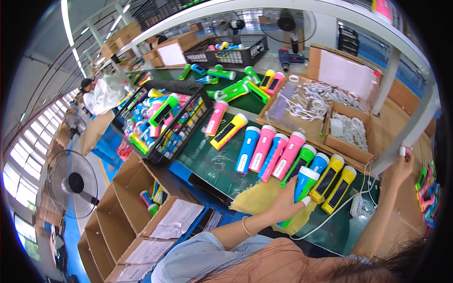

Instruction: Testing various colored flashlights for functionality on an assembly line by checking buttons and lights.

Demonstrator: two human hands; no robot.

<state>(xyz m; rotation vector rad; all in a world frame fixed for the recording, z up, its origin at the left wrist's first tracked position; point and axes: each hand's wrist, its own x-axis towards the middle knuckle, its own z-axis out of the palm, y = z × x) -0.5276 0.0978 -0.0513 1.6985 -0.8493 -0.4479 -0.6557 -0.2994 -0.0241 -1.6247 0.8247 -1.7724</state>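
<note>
My left hand [285, 203] is closed round a green and blue flashlight [306, 181] with a white head, held tilted over a yellow cloth [252, 195] at the bench's near edge. Beside it stands a row of flashlights in blue, pink, green and yellow; a pink flashlight [289, 154] and a yellow flashlight [339, 189] are among them. My right hand [402, 165] is raised at the far right, next to the white shelf post [409, 129]. Its fingers are curled, with a white cover on one fingertip; what they hold, if anything, cannot be made out.
A black crate [184, 137] full of flashlights stands at the left, above a divided cardboard box [127, 207]. Behind the row lie a cardboard tray of white cables [311, 101] and a power drill [290, 59]. A power strip [357, 206] trails a white cord. More flashlights [427, 191] are piled far right.
</note>
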